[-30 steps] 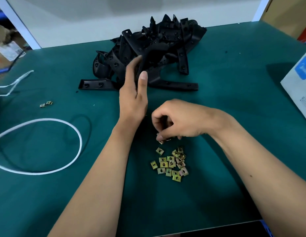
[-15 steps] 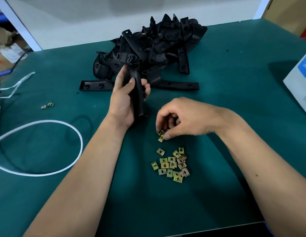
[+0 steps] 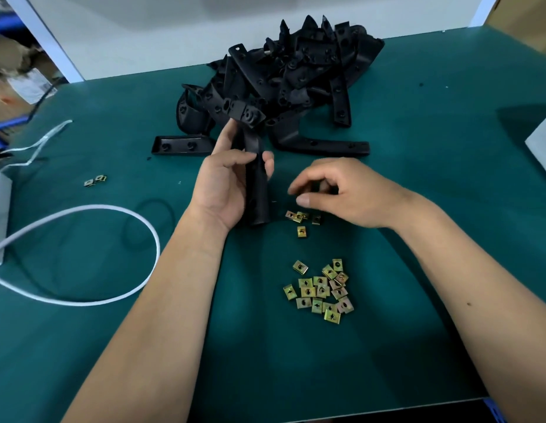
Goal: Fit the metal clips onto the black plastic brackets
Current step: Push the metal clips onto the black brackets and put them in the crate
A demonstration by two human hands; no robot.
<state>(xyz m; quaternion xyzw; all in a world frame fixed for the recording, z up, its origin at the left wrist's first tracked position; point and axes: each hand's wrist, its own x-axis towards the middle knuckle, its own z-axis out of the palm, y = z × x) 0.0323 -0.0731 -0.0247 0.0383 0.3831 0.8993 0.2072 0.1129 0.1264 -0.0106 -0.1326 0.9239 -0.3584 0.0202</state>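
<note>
Starting at the left, two stray clips [image 3: 95, 180] lie on the counter [image 3: 448, 209] near a white cord [image 3: 119, 294], easy to forget. The left hand [image 3: 226, 184] curls its grip round one black bracket [image 3: 257, 190], pulled just clear of the bracket pile [image 3: 296, 77]; a loose hold could let it twist when a clip is pushed on. The right hand [image 3: 332, 190] hovers, fingers curled, over four clips [image 3: 302, 219]; whether it holds one I cannot tell. Fumbling could scatter the main clip heap [image 3: 322, 290] nearer the person.
</note>
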